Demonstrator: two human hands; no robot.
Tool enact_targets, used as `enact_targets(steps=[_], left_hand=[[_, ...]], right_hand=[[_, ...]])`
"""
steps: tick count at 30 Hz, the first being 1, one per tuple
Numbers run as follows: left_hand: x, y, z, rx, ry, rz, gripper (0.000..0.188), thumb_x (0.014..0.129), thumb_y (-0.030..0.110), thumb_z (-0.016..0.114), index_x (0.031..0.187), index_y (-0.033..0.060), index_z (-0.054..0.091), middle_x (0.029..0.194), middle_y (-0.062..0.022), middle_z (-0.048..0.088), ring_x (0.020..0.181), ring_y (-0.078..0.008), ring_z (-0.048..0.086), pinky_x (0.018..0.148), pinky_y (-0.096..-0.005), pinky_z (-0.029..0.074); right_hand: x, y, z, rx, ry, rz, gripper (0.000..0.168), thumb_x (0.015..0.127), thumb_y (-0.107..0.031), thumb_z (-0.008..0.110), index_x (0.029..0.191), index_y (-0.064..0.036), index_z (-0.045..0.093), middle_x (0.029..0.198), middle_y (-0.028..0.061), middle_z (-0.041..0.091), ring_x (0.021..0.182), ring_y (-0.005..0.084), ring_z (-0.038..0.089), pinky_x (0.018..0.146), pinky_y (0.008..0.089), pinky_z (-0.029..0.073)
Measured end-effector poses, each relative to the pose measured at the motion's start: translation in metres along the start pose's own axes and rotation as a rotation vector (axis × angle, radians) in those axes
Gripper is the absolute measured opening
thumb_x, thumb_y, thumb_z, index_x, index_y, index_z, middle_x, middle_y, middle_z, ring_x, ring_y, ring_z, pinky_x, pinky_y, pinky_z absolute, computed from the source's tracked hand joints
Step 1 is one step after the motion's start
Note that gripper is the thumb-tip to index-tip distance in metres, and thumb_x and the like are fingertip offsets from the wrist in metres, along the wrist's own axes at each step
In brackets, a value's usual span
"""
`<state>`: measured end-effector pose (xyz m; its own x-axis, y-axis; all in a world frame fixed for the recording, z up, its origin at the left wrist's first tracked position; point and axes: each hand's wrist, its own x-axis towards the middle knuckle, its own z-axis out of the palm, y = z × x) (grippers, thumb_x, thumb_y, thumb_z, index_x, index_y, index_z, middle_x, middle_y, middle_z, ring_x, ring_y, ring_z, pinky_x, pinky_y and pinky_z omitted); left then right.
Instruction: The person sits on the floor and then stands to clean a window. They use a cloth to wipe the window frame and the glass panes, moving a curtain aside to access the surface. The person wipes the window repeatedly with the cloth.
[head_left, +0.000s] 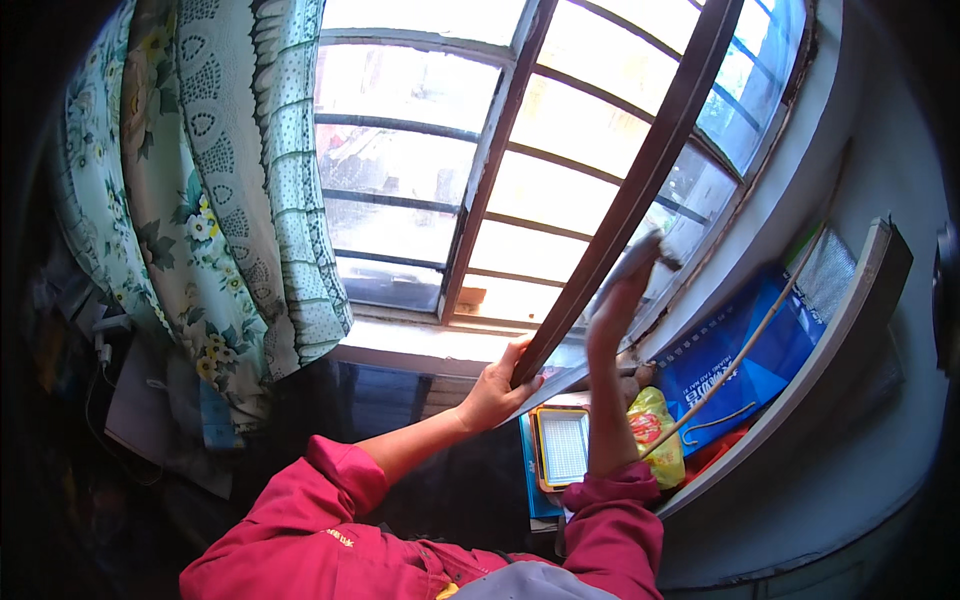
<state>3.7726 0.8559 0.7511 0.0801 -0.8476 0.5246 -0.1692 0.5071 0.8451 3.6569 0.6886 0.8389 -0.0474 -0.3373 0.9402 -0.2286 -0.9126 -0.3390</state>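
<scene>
My left hand (491, 390) grips the lower end of a brown window sash frame (600, 262), which stands swung inward from the window. My right hand (619, 307) is raised on the right side of that frame, blurred by motion. In it is a grey cloth (637, 259) with a dark end, held up before the glass pane (682, 184) of the sash. Whether the cloth touches the glass cannot be made out. Both sleeves are red and pushed up to the forearms.
A barred window (570, 165) lets in strong light. Floral and lace curtains (202, 247) hang at left. Below my right arm lie a framed mesh tray (564, 446) and a yellow plastic bag (660, 439). A thin stick (739, 356) crosses a blue printed bag (750, 360) beside a curved board (817, 337).
</scene>
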Motion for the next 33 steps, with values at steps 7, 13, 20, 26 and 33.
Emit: enact_targets(steps=[7, 13, 20, 26, 33], left_hand=[[0.007, 0.002, 0.016, -0.025, -0.092, 0.064, 0.052, 0.094, 0.008, 0.063, 0.138, 0.0063, 0.035, 0.113, -0.0167, 0.063, 0.104, -0.0213, 0.062, 0.095, -0.0405, 0.049], [-0.015, 0.001, 0.008, 0.059, -0.047, 0.024, 0.055, 0.095, 0.006, 0.062, 0.141, 0.0099, 0.032, 0.111, -0.0168, 0.064, 0.106, -0.0195, 0.062, 0.096, -0.0393, 0.049], [-0.012, 0.006, 0.029, 0.005, -0.098, 0.127, 0.055, 0.096, 0.013, 0.063, 0.141, 0.0132, 0.032, 0.114, -0.0197, 0.063, 0.102, -0.0264, 0.067, 0.086, -0.0378, 0.053], [-0.019, 0.005, 0.023, 0.078, -0.038, 0.076, 0.052, 0.096, 0.012, 0.062, 0.139, 0.014, 0.033, 0.11, -0.0203, 0.062, 0.099, -0.0272, 0.066, 0.083, -0.0388, 0.053], [-0.019, 0.003, 0.027, 0.035, -0.02, 0.092, 0.052, 0.095, 0.014, 0.063, 0.139, 0.0138, 0.035, 0.11, -0.0198, 0.063, 0.098, -0.0276, 0.066, 0.083, -0.0385, 0.053]], right_hand=[[0.094, 0.278, -0.092, 0.068, 0.23, 0.357, 0.066, 0.106, -0.046, 0.03, 0.152, 0.002, 0.024, 0.161, 0.0164, 0.022, 0.147, 0.0266, 0.024, 0.121, 0.0347, 0.02], [0.088, 0.295, -0.062, 0.417, 0.143, 0.862, 0.073, 0.103, -0.057, 0.028, 0.155, -0.006, 0.021, 0.161, 0.0055, 0.025, 0.145, 0.023, 0.029, 0.118, 0.0367, 0.024], [0.137, 0.333, -0.101, 0.475, 0.202, 0.622, 0.07, 0.105, -0.053, 0.027, 0.155, -0.006, 0.019, 0.16, 0.0106, 0.024, 0.146, 0.0253, 0.026, 0.12, 0.0375, 0.021], [0.131, 0.136, -0.051, 0.16, 0.084, 0.237, 0.07, 0.103, -0.054, 0.025, 0.155, -0.007, 0.02, 0.158, 0.0199, 0.025, 0.146, 0.0332, 0.027, 0.12, 0.042, 0.021], [0.072, -0.053, -0.038, -0.139, -0.023, -0.27, 0.057, 0.104, -0.035, 0.042, 0.151, -0.006, 0.028, 0.152, 0.019, 0.034, 0.14, 0.0349, 0.035, 0.114, 0.0465, 0.032]])
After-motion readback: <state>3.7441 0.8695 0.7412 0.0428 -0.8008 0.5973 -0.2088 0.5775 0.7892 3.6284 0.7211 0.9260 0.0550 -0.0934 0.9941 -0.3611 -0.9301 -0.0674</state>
